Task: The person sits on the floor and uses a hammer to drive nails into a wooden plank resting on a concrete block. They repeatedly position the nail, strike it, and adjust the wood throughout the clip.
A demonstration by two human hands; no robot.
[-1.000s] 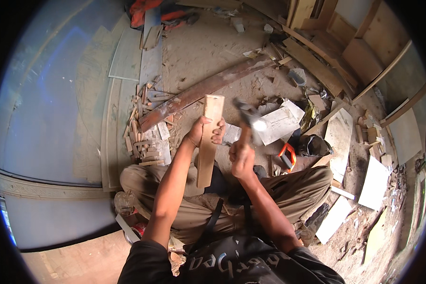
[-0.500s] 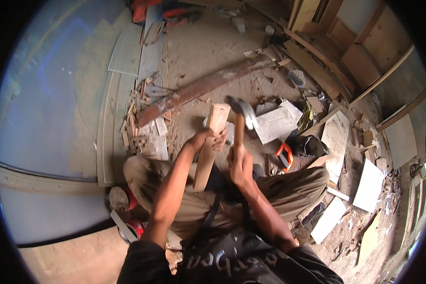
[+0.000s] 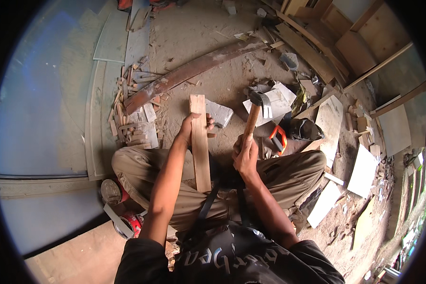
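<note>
My left hand (image 3: 194, 126) is closed around a pale wooden block (image 3: 201, 156), thumb on the near face and fingertips showing past its right edge. The block is held lengthwise between my bent legs, its far end tipped away from me. In my right hand (image 3: 245, 156) is a claw hammer (image 3: 252, 118), gripped by its wooden handle with the metal head up. The hammer head is to the right of the block and apart from it. Behind the block, a grey-white slab (image 3: 218, 114) lies on the ground.
An orange-handled tool (image 3: 280, 140) and a black container (image 3: 306, 128) lie beyond my right knee. A long brown beam (image 3: 184, 71) crosses the dirt floor ahead. Wood scraps (image 3: 137, 137) pile at left near a blue-grey panel (image 3: 42, 104). A red can (image 3: 133, 224) stands by my left leg.
The block has turned from a slant to nearly straight and shifted left. The hammer has moved right, away from it, and its head has turned. Both hands keep their hold.
</note>
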